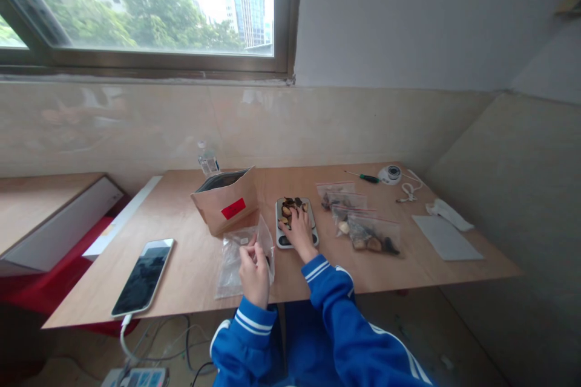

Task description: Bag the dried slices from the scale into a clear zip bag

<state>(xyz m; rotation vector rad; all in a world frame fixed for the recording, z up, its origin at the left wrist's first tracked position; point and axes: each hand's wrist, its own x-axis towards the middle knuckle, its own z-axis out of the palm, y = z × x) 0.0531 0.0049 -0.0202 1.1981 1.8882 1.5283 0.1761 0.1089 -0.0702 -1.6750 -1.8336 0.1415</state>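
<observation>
My left hand [254, 275] is closed on a clear plastic zip bag [230, 266], pinching it near its raised mouth in front of the paper pouch. To its right, my right hand [299, 230] reaches over a small kitchen scale [285, 242]. Its fingers are apart and touch the dark and pale brown dried slices [287, 210] heaped on the scale. What exactly lies under the fingertips is hidden. A brown paper pouch [206, 208] with a red label stands with its top open, behind the plastic bag.
Several filled zip bags [374, 236] lie overlapping right of the scale. Farther right are a screwdriver [368, 178], a white dome camera [390, 175], a white sheet [447, 239] and a crumpled tissue [449, 213]. A charging phone [144, 278] lies left; a bottle [209, 160] stands behind the pouch.
</observation>
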